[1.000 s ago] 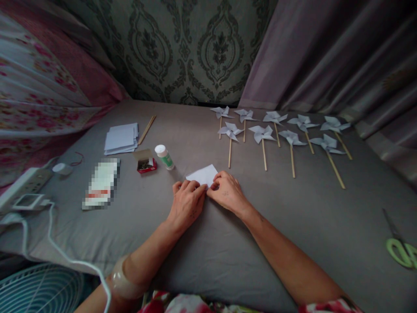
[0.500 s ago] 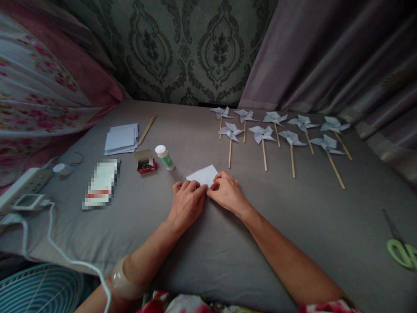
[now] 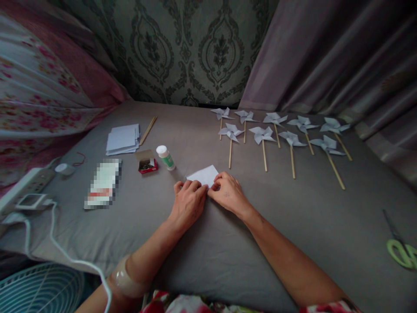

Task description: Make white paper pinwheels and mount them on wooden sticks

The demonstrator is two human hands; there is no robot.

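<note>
A folded sheet of white paper (image 3: 204,175) lies in front of me on the grey cloth, its near edge under my fingers. My left hand (image 3: 190,198) is closed on the paper's near left side, fingers bent and pressed down. At the near right corner my right hand (image 3: 230,193) pinches the paper between thumb and forefinger. The two hands almost touch at the near edge, and they hide that part of the sheet. Just beyond my left hand stands a glue stick (image 3: 166,158) with a white cap.
Several paper pinwheels (image 3: 262,135) on sticks lie in two rows at the back right. To the left are stacked paper (image 3: 122,139), wooden sticks (image 3: 148,130), an opened small red box (image 3: 147,164), a blurred packet (image 3: 103,183) and a power strip (image 3: 28,189). Green-handled scissors (image 3: 399,252) lie far right.
Almost nothing differs. Both hands keep their hold on the paper's near edge, and the view has shifted very slightly.
</note>
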